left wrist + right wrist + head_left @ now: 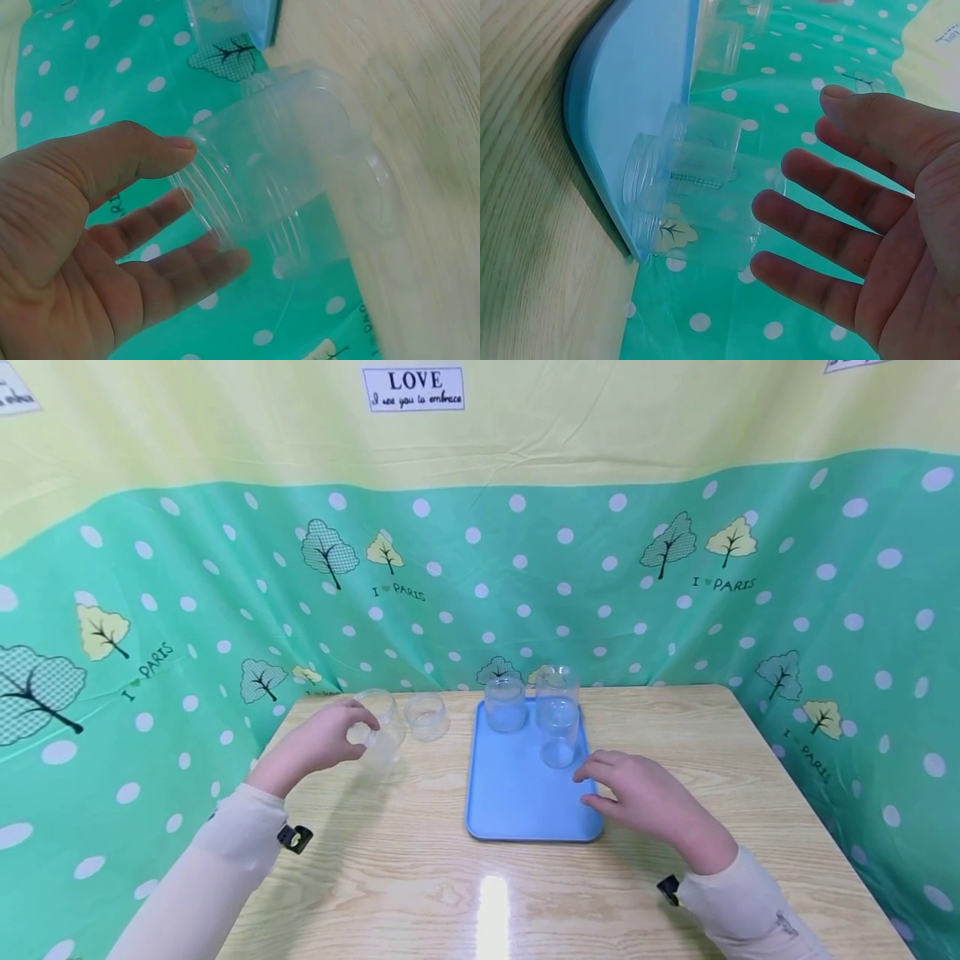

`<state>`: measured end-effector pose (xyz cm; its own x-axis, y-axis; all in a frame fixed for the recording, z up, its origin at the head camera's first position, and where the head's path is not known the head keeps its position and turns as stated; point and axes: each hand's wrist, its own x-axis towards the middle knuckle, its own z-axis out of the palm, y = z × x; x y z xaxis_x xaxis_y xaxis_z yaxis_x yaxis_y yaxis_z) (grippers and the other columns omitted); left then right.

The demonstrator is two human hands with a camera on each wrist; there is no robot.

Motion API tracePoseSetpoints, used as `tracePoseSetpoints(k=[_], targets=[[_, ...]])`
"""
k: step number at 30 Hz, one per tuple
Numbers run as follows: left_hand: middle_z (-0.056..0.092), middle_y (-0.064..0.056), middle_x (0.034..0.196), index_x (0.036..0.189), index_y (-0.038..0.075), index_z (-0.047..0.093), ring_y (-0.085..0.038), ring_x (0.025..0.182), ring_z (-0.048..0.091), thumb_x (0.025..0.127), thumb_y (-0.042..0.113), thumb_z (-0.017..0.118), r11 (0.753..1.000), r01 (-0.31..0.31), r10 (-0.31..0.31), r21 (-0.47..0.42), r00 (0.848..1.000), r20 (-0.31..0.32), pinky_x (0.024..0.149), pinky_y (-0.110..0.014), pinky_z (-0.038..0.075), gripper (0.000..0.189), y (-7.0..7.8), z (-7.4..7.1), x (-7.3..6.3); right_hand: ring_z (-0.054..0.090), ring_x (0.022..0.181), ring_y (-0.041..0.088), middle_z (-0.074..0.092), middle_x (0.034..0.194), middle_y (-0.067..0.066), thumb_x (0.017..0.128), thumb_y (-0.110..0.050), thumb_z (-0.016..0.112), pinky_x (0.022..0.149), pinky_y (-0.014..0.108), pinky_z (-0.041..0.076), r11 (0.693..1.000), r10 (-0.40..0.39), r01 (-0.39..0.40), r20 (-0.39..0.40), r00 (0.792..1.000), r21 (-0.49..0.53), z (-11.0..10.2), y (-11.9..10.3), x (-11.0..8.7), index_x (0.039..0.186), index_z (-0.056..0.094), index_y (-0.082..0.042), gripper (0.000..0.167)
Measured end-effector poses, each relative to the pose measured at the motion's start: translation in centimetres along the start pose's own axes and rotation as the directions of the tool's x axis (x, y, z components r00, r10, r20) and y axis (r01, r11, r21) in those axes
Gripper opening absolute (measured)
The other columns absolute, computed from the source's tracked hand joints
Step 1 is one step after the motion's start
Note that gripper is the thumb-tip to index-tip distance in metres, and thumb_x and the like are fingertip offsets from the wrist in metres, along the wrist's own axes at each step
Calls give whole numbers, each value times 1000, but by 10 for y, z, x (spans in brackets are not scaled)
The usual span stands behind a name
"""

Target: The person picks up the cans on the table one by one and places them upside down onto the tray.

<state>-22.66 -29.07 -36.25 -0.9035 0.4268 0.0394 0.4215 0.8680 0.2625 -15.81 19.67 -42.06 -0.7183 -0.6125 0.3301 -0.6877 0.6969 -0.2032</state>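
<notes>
My left hand (326,739) holds a clear plastic jar (262,154) by its threaded neck, thumb on one side and fingers on the other. In the head view this jar is faint and blurred, low over the table's left part. Close behind it stand a larger clear jar (386,714) and a short clear jar (426,718). My right hand (637,793) hovers at the right edge of a blue tray (517,802), fingers spread and nothing in them. Nearest to it is a tall clear jar (559,735), its threaded neck down on the tray.
Two more clear jars, a short one (506,708) and a tall one (557,681), stand at the tray's back. The wooden table (420,885) ends at a green dotted curtain (517,568), which also runs along both sides.
</notes>
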Motion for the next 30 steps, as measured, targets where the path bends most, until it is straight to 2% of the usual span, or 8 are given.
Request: tracePoseSetpoints(k=[6, 10, 13, 18, 22, 30], targets=[[64, -12, 121, 117, 8, 73, -37, 114, 62, 84, 6, 76, 999, 14, -15, -29, 999, -42, 93, -50, 54, 34, 8, 0, -5, 67, 89, 6, 69, 104, -12, 86, -24, 84, 74, 28, 59, 1000, 9, -9, -13, 1000, -5, -2, 2, -1, 108, 73, -23, 25], [62, -13, 124, 118, 9, 71, -39, 115, 61, 86, 6, 76, 999, 1, -6, -49, 996, -85, 93, -52, 54, 33, 11, 1, -7, 67, 90, 5, 69, 104, -13, 86, -26, 84, 76, 27, 59, 1000, 19, -19, -17, 1000, -15, -4, 3, -2, 108, 73, -24, 24], [59, -12, 128, 119, 11, 69, -39, 117, 60, 88, 8, 75, 995, -1, -13, -102, 991, -132, 87, -49, 57, 31, 14, 3, -7, 67, 91, 5, 68, 104, -13, 87, -26, 84, 76, 27, 59, 1000, 12, -13, -25, 1000, -19, -6, 3, -2, 108, 72, -24, 24], [54, -10, 131, 121, 12, 66, -34, 120, 56, 89, 8, 74, 979, -32, -18, -204, 970, -242, 85, -48, 60, 33, 18, 11, -7, 68, 91, 6, 69, 104, -13, 87, -26, 83, 76, 28, 60, 1000, 3, -3, -36, 999, -13, -7, 4, -2, 108, 73, -24, 24], [55, -10, 130, 119, 10, 66, -31, 119, 55, 88, 5, 76, 970, -73, -5, -233, 948, -319, 83, -47, 60, 33, 20, 17, -7, 68, 93, 6, 70, 105, -11, 88, -26, 83, 78, 29, 60, 1000, 2, -3, -45, 999, -8, -8, 5, -2, 109, 73, -23, 23], [54, -10, 134, 116, 11, 67, -30, 122, 55, 87, 4, 76, 946, -96, -26, -309, 929, -369, 83, -46, 62, 32, 27, 24, -7, 68, 94, 5, 70, 105, -12, 87, -25, 84, 78, 27, 60, 1000, -24, 24, -100, 995, -5, -9, 7, -2, 109, 73, -24, 24]])
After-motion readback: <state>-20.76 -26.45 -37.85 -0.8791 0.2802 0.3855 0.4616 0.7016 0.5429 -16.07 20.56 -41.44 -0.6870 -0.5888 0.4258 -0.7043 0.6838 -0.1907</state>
